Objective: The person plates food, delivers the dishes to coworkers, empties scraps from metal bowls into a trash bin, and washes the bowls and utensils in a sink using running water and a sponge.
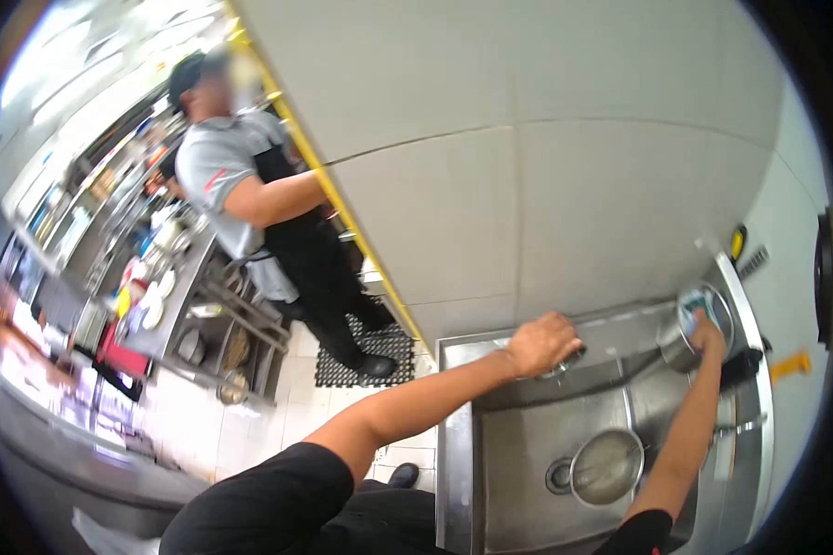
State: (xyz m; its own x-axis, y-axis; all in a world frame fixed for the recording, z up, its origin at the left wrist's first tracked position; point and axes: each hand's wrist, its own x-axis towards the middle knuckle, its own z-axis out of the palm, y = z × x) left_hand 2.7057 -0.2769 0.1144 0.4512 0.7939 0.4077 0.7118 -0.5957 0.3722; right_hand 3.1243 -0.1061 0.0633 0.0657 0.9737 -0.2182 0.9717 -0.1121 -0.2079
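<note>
My left hand [541, 345] is closed around a shiny metal fitting [565, 364] that looks like a tap, at the back rim of the steel sink [518, 462]. My right hand [706, 333] reaches into a round metal pot [677, 346] tilted in the sink's far right corner. Its fingers press on a green and white scrubbing pad [697, 303] inside, partly hidden. Lower in the basin, beside the drain [558, 475], lies a round long-handled strainer [606, 467].
A yellow-handled tool [739, 242] and an orange object [790, 365] are by the right wall. A yellow-edged partition [342, 208] rises behind the sink. Left of it stands a co-worker [241, 185] in a black apron on a black mat [329, 365], near a loaded steel table [180, 296].
</note>
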